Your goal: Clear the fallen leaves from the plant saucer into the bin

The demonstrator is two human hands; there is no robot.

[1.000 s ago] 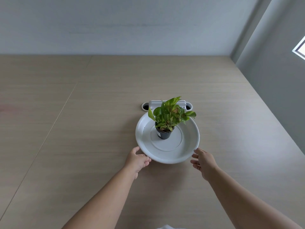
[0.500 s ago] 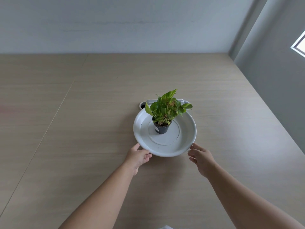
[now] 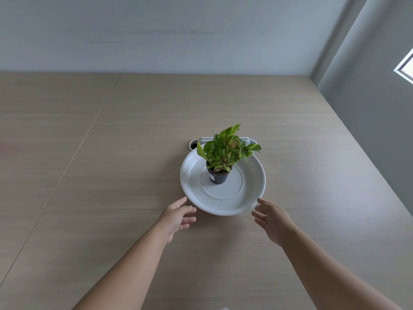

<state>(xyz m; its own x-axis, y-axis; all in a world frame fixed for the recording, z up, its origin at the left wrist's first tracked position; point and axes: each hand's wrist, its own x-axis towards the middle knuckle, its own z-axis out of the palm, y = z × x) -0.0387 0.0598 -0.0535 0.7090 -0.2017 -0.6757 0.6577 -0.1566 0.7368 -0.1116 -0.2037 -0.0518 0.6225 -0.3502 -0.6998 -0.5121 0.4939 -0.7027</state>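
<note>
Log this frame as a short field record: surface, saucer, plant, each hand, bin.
surface: pale wood table
saucer: white, round, no fallen leaves visible in it
plant: small leafy plant in dark pot, upright in the saucer
left hand: open, at the saucer's near-left rim
right hand: open, at the near-right rim
bin: not in view
behind saucer: white cable port

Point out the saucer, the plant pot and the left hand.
saucer point(image 3: 223, 199): head view, bare inner floor near the front.
plant pot point(image 3: 218, 176): head view, dark side wall.
left hand point(image 3: 176, 217): head view, back of the hand.
</note>
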